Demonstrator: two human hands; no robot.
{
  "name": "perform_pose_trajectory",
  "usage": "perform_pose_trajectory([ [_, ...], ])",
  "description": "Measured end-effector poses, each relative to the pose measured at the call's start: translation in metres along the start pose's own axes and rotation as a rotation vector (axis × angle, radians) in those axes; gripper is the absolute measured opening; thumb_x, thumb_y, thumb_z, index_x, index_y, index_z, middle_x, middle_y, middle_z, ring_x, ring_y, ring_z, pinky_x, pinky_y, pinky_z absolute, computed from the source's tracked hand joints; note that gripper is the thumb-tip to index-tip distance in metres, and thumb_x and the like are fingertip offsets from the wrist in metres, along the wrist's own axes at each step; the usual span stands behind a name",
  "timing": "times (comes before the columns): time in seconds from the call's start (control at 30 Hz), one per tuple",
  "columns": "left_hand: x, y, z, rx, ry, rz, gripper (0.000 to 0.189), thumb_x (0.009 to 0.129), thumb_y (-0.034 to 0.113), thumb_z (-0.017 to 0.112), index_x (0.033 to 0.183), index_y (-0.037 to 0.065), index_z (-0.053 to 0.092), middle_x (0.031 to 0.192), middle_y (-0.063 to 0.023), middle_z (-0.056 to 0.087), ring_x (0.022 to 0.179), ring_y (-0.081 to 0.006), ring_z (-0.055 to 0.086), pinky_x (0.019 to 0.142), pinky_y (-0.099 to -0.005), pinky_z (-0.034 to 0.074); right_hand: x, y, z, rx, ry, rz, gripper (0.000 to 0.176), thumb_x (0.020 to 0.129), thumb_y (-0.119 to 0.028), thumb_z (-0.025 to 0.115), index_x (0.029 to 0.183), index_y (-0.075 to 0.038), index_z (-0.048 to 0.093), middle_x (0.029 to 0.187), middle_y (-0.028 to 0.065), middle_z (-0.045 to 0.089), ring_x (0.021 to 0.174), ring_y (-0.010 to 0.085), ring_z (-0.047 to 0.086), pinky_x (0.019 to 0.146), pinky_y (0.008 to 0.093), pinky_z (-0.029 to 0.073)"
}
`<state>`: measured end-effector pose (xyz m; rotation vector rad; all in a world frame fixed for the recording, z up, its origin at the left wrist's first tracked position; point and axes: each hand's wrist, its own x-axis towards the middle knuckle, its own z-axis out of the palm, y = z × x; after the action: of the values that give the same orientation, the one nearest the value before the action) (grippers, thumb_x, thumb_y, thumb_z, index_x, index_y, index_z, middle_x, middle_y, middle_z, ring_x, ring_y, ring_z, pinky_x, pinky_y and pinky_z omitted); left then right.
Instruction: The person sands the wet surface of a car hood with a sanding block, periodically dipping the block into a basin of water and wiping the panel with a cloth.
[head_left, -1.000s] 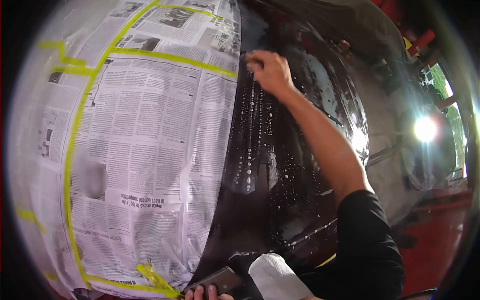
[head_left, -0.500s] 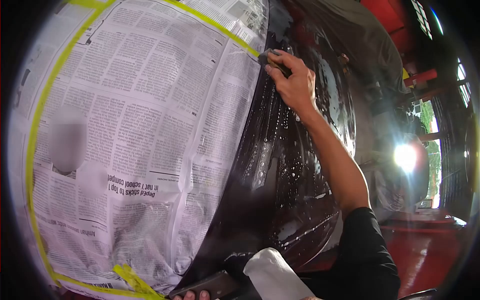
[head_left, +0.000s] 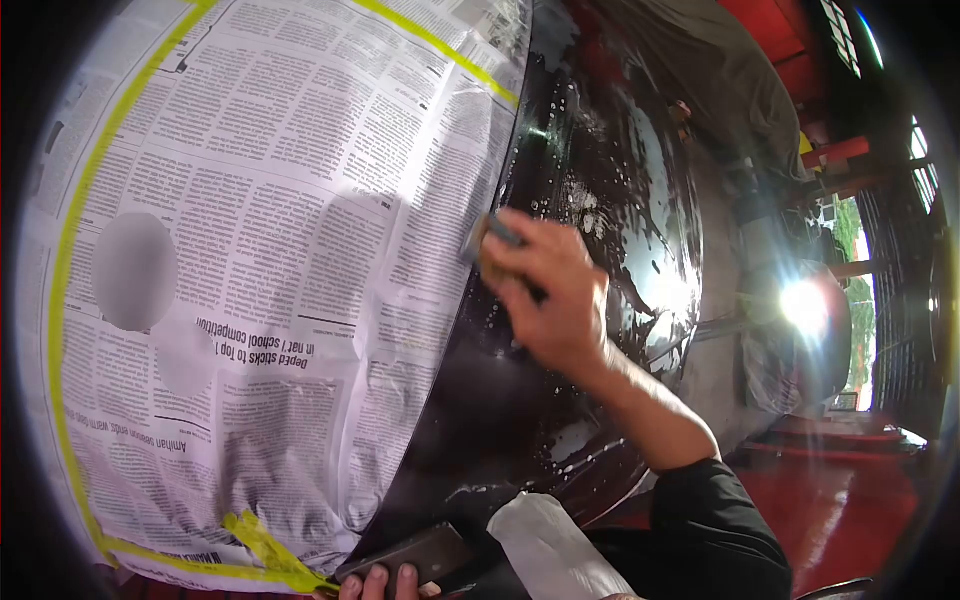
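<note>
Two hands work on a glossy, curved black panel point(head_left: 610, 170), wet and beaded with water. The right hand point(head_left: 555, 290) clenches a small sanding pad point(head_left: 487, 240) flat against the panel, just beside crinkled newspaper point(head_left: 280, 200) edged with yellow-green tape point(head_left: 70, 250). Nearest, the left hand point(head_left: 385, 583) grips a dark flat block point(head_left: 410, 555) beside a white cloth point(head_left: 545, 545). A red floor point(head_left: 840, 500) lies to the right. The pad has slid nearer, down from the far tape corner.
</note>
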<state>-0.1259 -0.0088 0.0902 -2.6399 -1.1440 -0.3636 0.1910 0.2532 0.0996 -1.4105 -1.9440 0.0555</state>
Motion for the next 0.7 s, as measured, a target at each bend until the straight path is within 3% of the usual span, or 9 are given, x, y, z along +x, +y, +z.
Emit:
perform_pose_trajectory([
  [0.17,0.005,-0.012,-0.004,0.009,-0.023,0.147,0.030,0.102,0.031,0.052,0.126,0.013,0.055,0.109,0.0030,0.070,0.103,-0.0198,0.068,0.087,-0.0391,0.054,-0.036,-0.038,-0.017,0.084,-0.217,-0.067,0.035,0.073,-0.003,0.079,0.106,-0.012,0.075,0.122,0.0097,0.068,0.107,0.0312,0.065,0.093,0.0400,0.053],
  [0.27,0.008,0.009,-0.003,-0.029,0.022,-0.157,0.034,0.102,0.031,0.051,0.131,0.013,0.052,0.111,0.0047,0.070,0.103,-0.0195,0.067,0.087,-0.0375,0.053,-0.033,-0.034,-0.033,-0.080,-0.186,-0.087,0.037,0.073,0.000,0.078,0.107,-0.012,0.075,0.123,0.0097,0.068,0.109,0.0300,0.065,0.094,0.0394,0.053],
  [0.3,0.007,0.018,-0.001,-0.039,0.045,-0.315,0.036,0.102,0.031,0.050,0.134,0.013,0.050,0.112,0.0057,0.070,0.102,-0.0194,0.067,0.087,-0.0371,0.053,-0.031,-0.015,-0.026,-0.002,0.034,-0.039,0.035,0.075,-0.001,0.077,0.109,-0.011,0.074,0.123,0.0098,0.068,0.112,0.0280,0.065,0.096,0.0385,0.052],
  [0.33,0.004,0.026,0.006,-0.050,0.045,-0.330,0.036,0.102,0.031,0.050,0.134,0.013,0.050,0.112,0.0057,0.070,0.102,-0.0194,0.067,0.087,-0.0371,0.053,-0.015,-0.002,-0.033,-0.020,0.067,0.061,0.031,0.080,-0.004,0.075,0.111,-0.010,0.073,0.121,0.0120,0.069,0.113,0.0279,0.065,0.097,0.0384,0.051],
  [0.43,-0.005,0.037,0.030,-0.091,0.199,-0.271,0.038,0.103,0.031,0.048,0.137,0.013,0.049,0.111,0.0052,0.070,0.101,-0.0193,0.066,0.087,-0.0378,0.052,0.039,0.056,-0.033,-0.158,0.159,0.242,0.032,0.086,-0.010,0.070,0.117,-0.010,0.071,0.121,0.0141,0.069,0.110,0.0297,0.066,0.094,0.0388,0.051],
  [0.53,-0.009,0.022,0.039,-0.100,0.312,-0.188,0.039,0.104,0.031,0.047,0.139,0.013,0.047,0.111,0.0049,0.070,0.100,-0.0192,0.066,0.088,-0.0383,0.052,0.069,0.081,-0.021,-0.148,0.117,0.295,0.031,0.086,-0.016,0.071,0.117,-0.010,0.071,0.117,0.0136,0.070,0.108,0.0296,0.067,0.093,0.0375,0.052],
  [0.63,-0.006,-0.003,0.023,-0.049,0.238,0.053,0.037,0.104,0.031,0.048,0.136,0.012,0.049,0.110,0.0044,0.071,0.098,-0.0185,0.067,0.086,-0.0371,0.053,0.075,0.088,-0.007,-0.147,0.100,0.247,0.031,0.085,-0.019,0.073,0.115,-0.010,0.072,0.112,0.0138,0.072,0.103,0.0319,0.068,0.090,0.0384,0.053],
  [0.7,0.000,-0.006,0.012,-0.119,0.108,0.048,0.036,0.104,0.030,0.048,0.134,0.012,0.050,0.108,0.0047,0.072,0.094,-0.0185,0.067,0.085,-0.0373,0.053,0.073,0.091,-0.004,-0.167,0.137,0.160,0.029,0.084,-0.017,0.073,0.112,-0.009,0.073,0.109,0.0138,0.072,0.099,0.0337,0.068,0.086,0.0390,0.054],
])
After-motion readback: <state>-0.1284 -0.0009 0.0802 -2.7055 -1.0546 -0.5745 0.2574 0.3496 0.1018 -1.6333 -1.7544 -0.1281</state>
